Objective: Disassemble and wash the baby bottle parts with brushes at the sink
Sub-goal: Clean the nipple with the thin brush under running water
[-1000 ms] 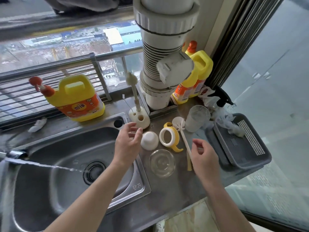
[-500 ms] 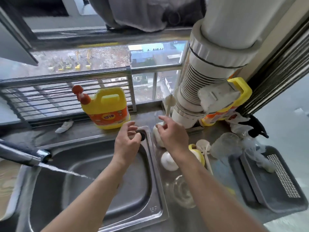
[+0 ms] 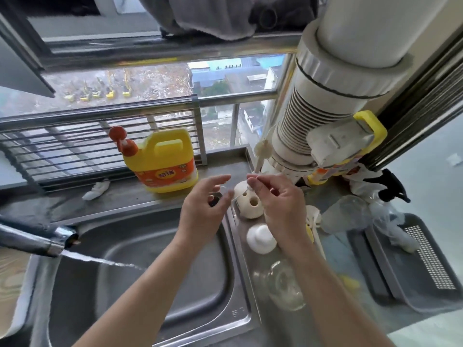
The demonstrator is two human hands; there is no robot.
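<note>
The baby bottle's clear body (image 3: 285,286) lies on its side nearest us on the steel counter (image 3: 273,329), just right of the sink (image 3: 205,291). The white cap (image 3: 261,237) sits a little beyond it, and the yellow collar (image 3: 310,234) is half hidden behind our right forearm. We judge the parts are spread apart so that each can be taken up and scrubbed singly; the bottle is already in pieces. The tap (image 3: 37,239) runs a slanting stream into the basin, ready for rinsing.

Beyond the cap, our right hand (image 3: 278,199) hovers over the cream brush holder (image 3: 250,205), which sits by the sink's far right corner, we think so the tools are within reach of the water. Thumb and forefinger are pressed together on a thin brush (image 3: 239,195), a fine wire slanting down to the left; the other fingers curl loosely. Pinching suits so slight a tool.

Our left hand (image 3: 203,209) floats over the sink's rim, fingers relaxed and half spread, gripping nothing we can make out. The wire's lower end comes close to its fingertips, but we cannot tell whether they touch.

A tall brush (image 3: 261,149) stands upright in the holder. Farther back, a yellow detergent jug (image 3: 162,166) waits on the ledge by the window rail (image 3: 100,116).
</note>
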